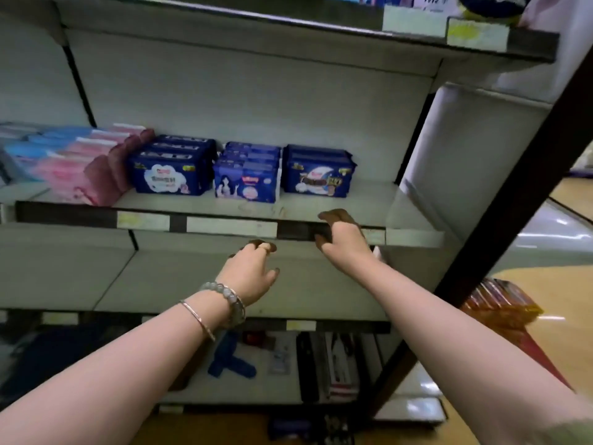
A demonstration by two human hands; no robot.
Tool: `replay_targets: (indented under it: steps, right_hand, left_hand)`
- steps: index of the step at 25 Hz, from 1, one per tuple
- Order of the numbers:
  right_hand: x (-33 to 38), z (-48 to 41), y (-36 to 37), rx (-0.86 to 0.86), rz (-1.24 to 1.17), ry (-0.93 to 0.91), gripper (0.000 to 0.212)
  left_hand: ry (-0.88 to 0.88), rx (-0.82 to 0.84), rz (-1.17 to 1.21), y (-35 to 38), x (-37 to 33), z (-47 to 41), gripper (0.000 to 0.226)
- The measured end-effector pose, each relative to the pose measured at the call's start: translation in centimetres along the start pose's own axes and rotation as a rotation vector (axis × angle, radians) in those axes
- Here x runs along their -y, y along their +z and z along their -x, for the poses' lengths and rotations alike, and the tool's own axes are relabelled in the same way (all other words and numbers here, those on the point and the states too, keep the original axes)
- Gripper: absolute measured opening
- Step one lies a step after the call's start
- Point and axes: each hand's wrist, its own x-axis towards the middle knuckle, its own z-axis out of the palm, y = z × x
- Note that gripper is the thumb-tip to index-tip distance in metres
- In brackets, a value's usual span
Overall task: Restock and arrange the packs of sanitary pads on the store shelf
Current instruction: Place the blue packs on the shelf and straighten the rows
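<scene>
Three rows of dark blue sanitary pad packs stand on the middle shelf (369, 203): a left row (167, 176), a middle row (245, 184) and a right row (317, 179). Pink and light blue packs (73, 168) fill the shelf's left part. My right hand (345, 239) hovers at the shelf's front edge below the right row, fingers loosely curled, holding nothing. Lower and to the left, my left hand (252, 273) is raised in front of the bare lower shelf, also with nothing in it, bracelets on its wrist.
The upper shelf (321, 30) overhangs with price tags and a few packs on top. A dark upright post (500, 203) bounds the unit on the right. Boxes and a blue item (229, 361) lie on the bottom shelf. Orange-red packs (500, 303) sit to the right.
</scene>
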Motion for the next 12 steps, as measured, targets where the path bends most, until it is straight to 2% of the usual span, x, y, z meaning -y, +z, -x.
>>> replay_targets:
  steps: [4, 12]
  right_hand:
    - [-0.4, 3.3, 1.8, 0.069, -0.035, 0.088, 0.041]
    - [-5.9, 8.7, 11.1, 0.095, -0.229, 0.084, 0.032]
  left_hand:
    - [-0.034, 0.076, 0.023, 2.5, 0.9, 2.3, 0.045]
    - [-0.174, 0.201, 0.091, 12.1, 4.2, 3.9, 0.04]
